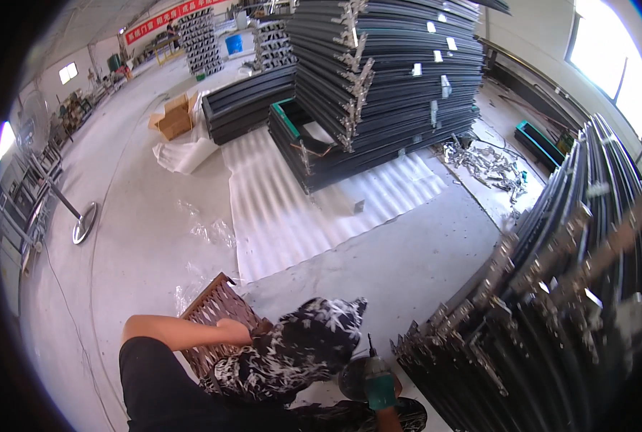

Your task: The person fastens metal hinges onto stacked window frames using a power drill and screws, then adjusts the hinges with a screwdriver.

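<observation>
Green-bodied angle grinder [376,381] sits at the bottom middle of the view, clamped in the right hand [387,403], which seems to wear a green glove. The fingers look wrapped tight round the tool's body, though the hand is half cut off by the lower edge, so I can't tell more than that. The dark disc guard [351,379] is on the grinder's left side, and the tool's long axis runs roughly up and away from the person, with a thin black cord or stem poking up from the top.

Just to the right of the grinder is the near corner of a big stack of dark metal frames [551,317] with silvery brackets on the ends, so the tool is near that stack but apart from it, and the right hand is clearly the nearer one.

Left hand [236,331] is off to the left, bare arm reaching across, resting on a brown perforated metal panel [216,309] lying on the concrete floor [141,237]. Can't tell whether those fingers are spread or curled, since a knee in black-and-white patterned trousers [299,349] hides part of it.

Further out: a white corrugated sheet [292,209] on the floor, another tall stack of dark frames [386,79] on it, cardboard boxes [173,119] toward the far left, and a pedestal fan [55,180] at the left edge.
</observation>
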The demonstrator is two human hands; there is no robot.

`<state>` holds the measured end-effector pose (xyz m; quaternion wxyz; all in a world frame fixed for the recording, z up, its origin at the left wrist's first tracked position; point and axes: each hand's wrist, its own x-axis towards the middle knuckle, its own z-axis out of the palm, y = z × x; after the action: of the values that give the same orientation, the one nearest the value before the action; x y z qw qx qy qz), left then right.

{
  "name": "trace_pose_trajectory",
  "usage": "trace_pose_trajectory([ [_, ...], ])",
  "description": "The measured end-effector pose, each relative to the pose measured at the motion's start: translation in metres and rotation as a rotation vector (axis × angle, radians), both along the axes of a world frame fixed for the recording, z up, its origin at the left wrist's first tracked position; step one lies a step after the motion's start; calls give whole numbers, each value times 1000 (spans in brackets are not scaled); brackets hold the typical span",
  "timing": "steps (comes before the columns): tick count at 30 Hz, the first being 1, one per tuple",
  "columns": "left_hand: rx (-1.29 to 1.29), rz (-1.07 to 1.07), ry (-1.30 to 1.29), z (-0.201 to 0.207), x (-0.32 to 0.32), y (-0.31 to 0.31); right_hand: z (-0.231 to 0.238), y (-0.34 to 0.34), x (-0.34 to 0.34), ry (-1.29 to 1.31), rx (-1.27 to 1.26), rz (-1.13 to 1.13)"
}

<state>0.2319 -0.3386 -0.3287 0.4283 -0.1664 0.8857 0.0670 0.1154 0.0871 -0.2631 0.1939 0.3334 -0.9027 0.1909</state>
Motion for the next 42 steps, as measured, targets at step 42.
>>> trace_pose_trajectory([
  [42, 1860, 631, -744, 333, -117, 191, 213, -157, 256, -576, -1296, -791],
])
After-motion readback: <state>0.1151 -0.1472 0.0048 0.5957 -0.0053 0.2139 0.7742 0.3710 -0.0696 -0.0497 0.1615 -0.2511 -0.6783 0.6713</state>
